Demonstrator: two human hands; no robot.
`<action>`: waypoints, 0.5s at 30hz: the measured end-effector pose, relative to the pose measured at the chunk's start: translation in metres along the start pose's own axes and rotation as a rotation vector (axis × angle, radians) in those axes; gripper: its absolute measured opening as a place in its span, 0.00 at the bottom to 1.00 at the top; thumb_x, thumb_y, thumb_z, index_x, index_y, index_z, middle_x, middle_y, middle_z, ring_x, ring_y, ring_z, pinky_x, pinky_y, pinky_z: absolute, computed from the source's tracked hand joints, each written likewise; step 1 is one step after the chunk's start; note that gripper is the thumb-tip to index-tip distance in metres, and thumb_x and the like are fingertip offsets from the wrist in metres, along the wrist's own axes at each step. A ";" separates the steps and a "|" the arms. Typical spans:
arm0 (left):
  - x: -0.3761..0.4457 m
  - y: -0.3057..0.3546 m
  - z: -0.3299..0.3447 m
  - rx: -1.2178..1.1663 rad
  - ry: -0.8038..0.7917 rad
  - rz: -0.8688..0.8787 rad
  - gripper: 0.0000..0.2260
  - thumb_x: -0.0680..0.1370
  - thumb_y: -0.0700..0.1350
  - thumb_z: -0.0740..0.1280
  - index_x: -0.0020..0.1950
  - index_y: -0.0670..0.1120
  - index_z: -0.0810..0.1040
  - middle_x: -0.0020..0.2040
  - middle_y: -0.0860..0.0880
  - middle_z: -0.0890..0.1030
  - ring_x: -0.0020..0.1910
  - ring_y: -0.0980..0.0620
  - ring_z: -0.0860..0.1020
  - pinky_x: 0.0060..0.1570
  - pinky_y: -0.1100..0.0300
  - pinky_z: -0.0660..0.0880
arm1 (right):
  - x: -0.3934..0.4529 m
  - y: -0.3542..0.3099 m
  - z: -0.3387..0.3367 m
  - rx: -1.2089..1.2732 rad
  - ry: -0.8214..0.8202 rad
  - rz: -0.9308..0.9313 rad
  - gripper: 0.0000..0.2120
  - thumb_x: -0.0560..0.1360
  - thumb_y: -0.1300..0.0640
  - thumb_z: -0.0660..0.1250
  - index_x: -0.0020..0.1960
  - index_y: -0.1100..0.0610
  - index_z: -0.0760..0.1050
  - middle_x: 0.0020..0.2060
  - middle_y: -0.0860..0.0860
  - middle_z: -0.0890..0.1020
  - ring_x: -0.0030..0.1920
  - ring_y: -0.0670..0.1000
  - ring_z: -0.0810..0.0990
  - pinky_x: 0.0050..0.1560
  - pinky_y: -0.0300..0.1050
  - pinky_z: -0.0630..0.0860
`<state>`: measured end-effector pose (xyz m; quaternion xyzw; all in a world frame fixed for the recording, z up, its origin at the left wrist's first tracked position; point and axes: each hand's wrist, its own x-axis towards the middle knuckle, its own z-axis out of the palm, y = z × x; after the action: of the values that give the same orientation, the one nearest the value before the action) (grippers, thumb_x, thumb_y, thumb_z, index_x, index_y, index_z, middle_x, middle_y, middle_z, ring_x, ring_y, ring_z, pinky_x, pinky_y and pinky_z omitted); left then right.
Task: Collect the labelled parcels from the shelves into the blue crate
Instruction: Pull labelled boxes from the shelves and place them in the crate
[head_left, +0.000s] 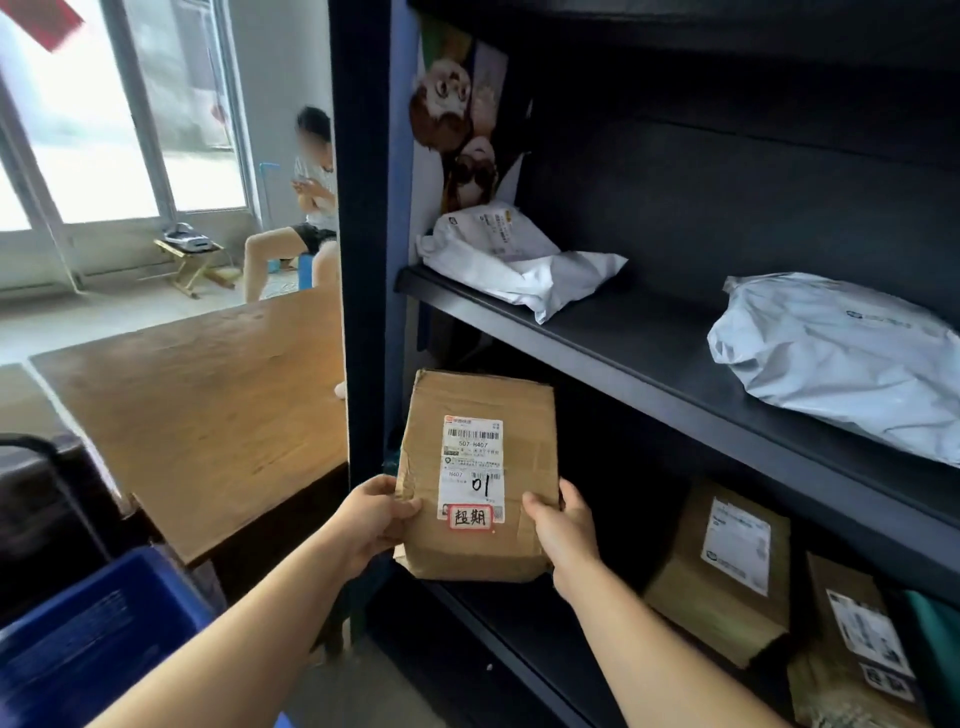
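Blue crate (98, 639) at 7 o'clock, low in view, only a corner and one wall showing; contents not visible from here. Dark shelving unit (363, 260) filling the right half, its upper shelf (649, 358) carrying a crumpled white mailer bag (514, 260) at 12 o'clock and a larger grey-white mailer bag (841, 353) at 2 o'clock, well apart from each other. Lower shelf at 4 o'clock holding two brown cardboard parcels (727, 577), both with white labels, standing just beside one another.

Held in front of the lower shelf, near centre: a brown cardboard box (478, 473), tilted slightly, label face up. White shipping label (472, 467) on it marked "01" by hand, with a red-bordered sticker (470, 518) at the label's lower end. Left hand (371, 519) gripping the box's near left edge at 9 o'clock of the box, thumb on top. Right hand (563, 525) gripping the near right edge at 4 o'clock, thumb likewise on top. Box between the two hands, off the shelf, up and right of the crate.

Wooden table (208, 415) at 9 o'clock; a seated person (306, 208) at 11 o'clock by the glass doors.
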<state>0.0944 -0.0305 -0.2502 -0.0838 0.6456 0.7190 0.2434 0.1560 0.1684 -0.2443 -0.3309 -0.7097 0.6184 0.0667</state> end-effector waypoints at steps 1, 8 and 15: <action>-0.004 -0.002 -0.008 0.007 0.008 -0.009 0.10 0.75 0.33 0.67 0.56 0.41 0.75 0.50 0.43 0.82 0.49 0.45 0.79 0.60 0.44 0.75 | -0.003 0.001 0.004 -0.002 -0.024 -0.006 0.23 0.75 0.57 0.68 0.69 0.51 0.70 0.57 0.50 0.81 0.55 0.53 0.80 0.60 0.53 0.77; -0.025 -0.019 -0.057 0.024 0.039 -0.042 0.08 0.74 0.32 0.68 0.49 0.42 0.76 0.49 0.43 0.81 0.50 0.46 0.80 0.48 0.51 0.79 | -0.024 0.012 0.035 -0.014 -0.130 -0.017 0.24 0.76 0.58 0.67 0.70 0.52 0.68 0.58 0.51 0.81 0.55 0.52 0.80 0.59 0.52 0.77; -0.050 -0.034 -0.121 0.048 0.025 -0.062 0.09 0.73 0.30 0.68 0.49 0.41 0.75 0.50 0.40 0.80 0.51 0.41 0.79 0.53 0.46 0.78 | -0.051 0.028 0.085 -0.064 -0.192 -0.014 0.26 0.74 0.57 0.69 0.71 0.52 0.68 0.58 0.51 0.81 0.56 0.52 0.80 0.61 0.55 0.76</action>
<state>0.1296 -0.1584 -0.2772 -0.1068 0.6627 0.6943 0.2595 0.1636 0.0697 -0.2732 -0.2672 -0.7346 0.6236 -0.0080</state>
